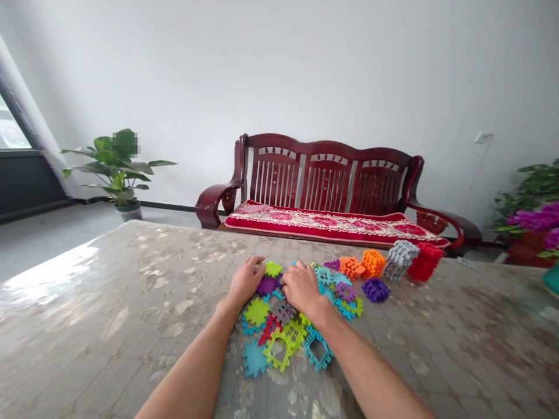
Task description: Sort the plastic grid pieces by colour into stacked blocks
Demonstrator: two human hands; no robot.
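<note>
A loose pile of plastic interlocking tiles in lime, blue, purple, grey and red lies on the table in front of me. My left hand (pixel 248 280) rests at the pile's left edge, fingers extended and apart, beside a purple tile (pixel 266 285) and a small lime tile (pixel 273 268). Over the middle of the pile, my right hand (pixel 302 286) has its fingers bent down among the pieces; what they grip is hidden. Nearer me are a lime tile with a large opening (pixel 286 352), a blue frame tile (pixel 318 348) and a grey window tile (pixel 283 312).
Right of the pile stand sorted stacks of orange tiles (pixel 373 264), grey tiles (pixel 400 260), red tiles (pixel 425 262) and purple tiles (pixel 376 290). A patterned cover spreads over the table (pixel 131 326). Behind it are a wooden bench (pixel 327 174) and a potted plant (pixel 117 166).
</note>
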